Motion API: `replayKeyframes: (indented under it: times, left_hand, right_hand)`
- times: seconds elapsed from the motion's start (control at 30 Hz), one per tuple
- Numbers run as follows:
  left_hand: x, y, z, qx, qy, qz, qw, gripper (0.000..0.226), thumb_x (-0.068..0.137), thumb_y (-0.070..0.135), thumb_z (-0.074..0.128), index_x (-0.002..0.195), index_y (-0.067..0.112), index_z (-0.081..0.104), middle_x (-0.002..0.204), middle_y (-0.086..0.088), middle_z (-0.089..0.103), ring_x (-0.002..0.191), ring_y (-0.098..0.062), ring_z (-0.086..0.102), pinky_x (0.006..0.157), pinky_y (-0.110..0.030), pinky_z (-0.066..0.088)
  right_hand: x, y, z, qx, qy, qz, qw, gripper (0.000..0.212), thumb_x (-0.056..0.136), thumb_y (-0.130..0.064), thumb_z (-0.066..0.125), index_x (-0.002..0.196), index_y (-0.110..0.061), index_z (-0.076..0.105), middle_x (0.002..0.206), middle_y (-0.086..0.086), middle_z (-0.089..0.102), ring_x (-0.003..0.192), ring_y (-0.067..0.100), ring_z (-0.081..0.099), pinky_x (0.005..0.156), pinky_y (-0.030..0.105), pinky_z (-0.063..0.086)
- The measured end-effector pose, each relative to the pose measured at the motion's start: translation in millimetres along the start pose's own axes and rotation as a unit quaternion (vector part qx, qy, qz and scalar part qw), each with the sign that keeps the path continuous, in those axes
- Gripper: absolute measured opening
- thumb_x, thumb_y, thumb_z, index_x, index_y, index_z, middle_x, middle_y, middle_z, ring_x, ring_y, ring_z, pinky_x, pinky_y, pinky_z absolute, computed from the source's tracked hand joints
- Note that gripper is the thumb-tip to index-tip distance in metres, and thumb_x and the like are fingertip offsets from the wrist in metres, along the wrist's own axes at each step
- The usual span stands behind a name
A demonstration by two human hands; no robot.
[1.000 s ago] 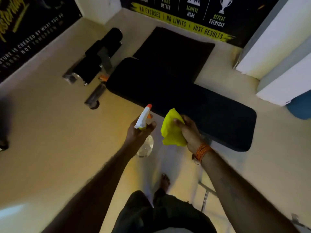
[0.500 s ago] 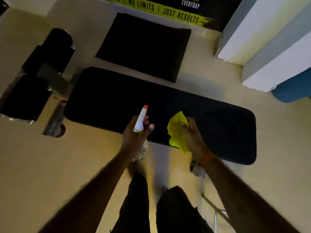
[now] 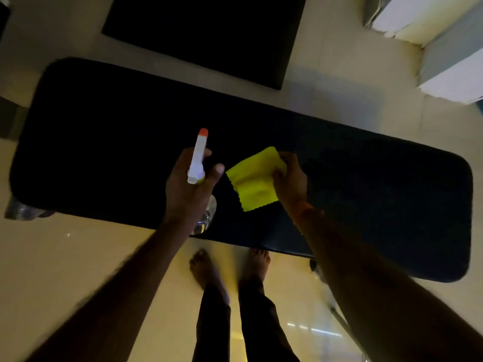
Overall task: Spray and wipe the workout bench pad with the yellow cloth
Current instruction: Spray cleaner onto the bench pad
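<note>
Dim room, bench pad (image 3: pixel 104 152) below: left hand (image 3: pixel 188 197) grips spray bottle (image 3: pixel 197 159), right hand (image 3: pixel 290 178) pinches yellow cloth (image 3: pixel 254 180); stray mist could slick the floor (image 3: pixel 78 257).

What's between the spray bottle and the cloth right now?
Head view: the thumb of the left hand, then a sliver of bare pad before the cloth.

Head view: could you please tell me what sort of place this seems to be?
Probably a small gym or workout room: a long black bench pad stands over a pale floor, with a black mat beyond it.
</note>
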State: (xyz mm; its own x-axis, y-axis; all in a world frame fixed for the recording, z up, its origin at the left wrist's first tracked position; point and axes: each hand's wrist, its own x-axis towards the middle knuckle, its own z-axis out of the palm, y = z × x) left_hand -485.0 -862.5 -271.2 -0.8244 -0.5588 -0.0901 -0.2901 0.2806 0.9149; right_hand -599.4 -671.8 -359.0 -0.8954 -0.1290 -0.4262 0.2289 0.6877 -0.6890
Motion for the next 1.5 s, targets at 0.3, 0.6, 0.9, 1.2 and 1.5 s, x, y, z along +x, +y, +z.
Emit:
replayKeyframes:
  times: [0.3,0.6,0.9,1.2,1.5]
  left_hand:
    - [-2.5,-13.3,21.2,0.028,-0.015,-0.018,0.999,0.046,0.086,0.030,0.076,0.120,0.004,0.061,0.114,-0.009,0.066,0.108,-0.019,0.063,0.089,-0.036,0.052]
    - [-0.9,-14.0,-9.5,-0.090,0.027,-0.068,0.993,0.052,0.083,0.034,0.072,0.125,0.007,0.057,0.119,-0.014,0.061,0.117,-0.029,0.062,0.092,-0.057,0.055]
    - [28.9,-45.9,-112.3,-0.156,0.100,-0.203,0.961,0.038,0.093,0.012,0.070,0.099,0.049,0.062,0.091,-0.001,0.068,0.072,0.002,0.063,0.063,-0.011,0.047]
    - [93.9,-118.5,-201.2,0.007,0.147,-0.238,0.960,0.012,0.090,0.054,0.066,0.083,0.045,0.061,0.071,0.003,0.066,0.061,-0.003,0.063,0.058,-0.030,0.051]
    - [134.0,-142.4,-216.1,0.063,0.104,-0.241,0.963,0.029,0.090,0.057,0.065,0.089,0.028,0.062,0.075,0.009,0.064,0.072,-0.006,0.065,0.061,-0.027,0.048]
  right_hand:
    - [-2.5,14.7,7.7,-0.302,-0.013,-0.106,0.947,0.067,0.096,-0.026,0.056,0.159,-0.025,0.031,0.155,0.010,0.039,0.129,0.034,0.044,0.097,0.047,0.041]
    - [-12.9,-47.9,30.3,-0.316,-0.099,-0.205,0.921,0.071,0.104,-0.044,0.046,0.164,-0.025,0.014,0.172,0.011,0.004,0.157,0.033,0.014,0.121,0.054,0.026]
    - [11.7,-173.1,152.9,-0.401,-0.253,-0.321,0.820,0.086,0.099,-0.054,0.052,0.164,-0.023,0.004,0.172,0.008,-0.012,0.159,0.031,0.001,0.124,0.059,0.018]
    - [39.9,-265.0,272.3,-0.477,-0.292,-0.251,0.790,0.148,0.067,-0.069,0.080,0.158,-0.019,-0.025,0.164,0.008,-0.035,0.153,0.038,-0.027,0.111,0.084,0.009]
    - [41.1,-262.0,283.5,-0.508,-0.284,-0.215,0.784,0.152,0.066,-0.069,0.081,0.153,-0.021,-0.034,0.161,0.007,-0.042,0.151,0.038,-0.032,0.110,0.084,0.011]
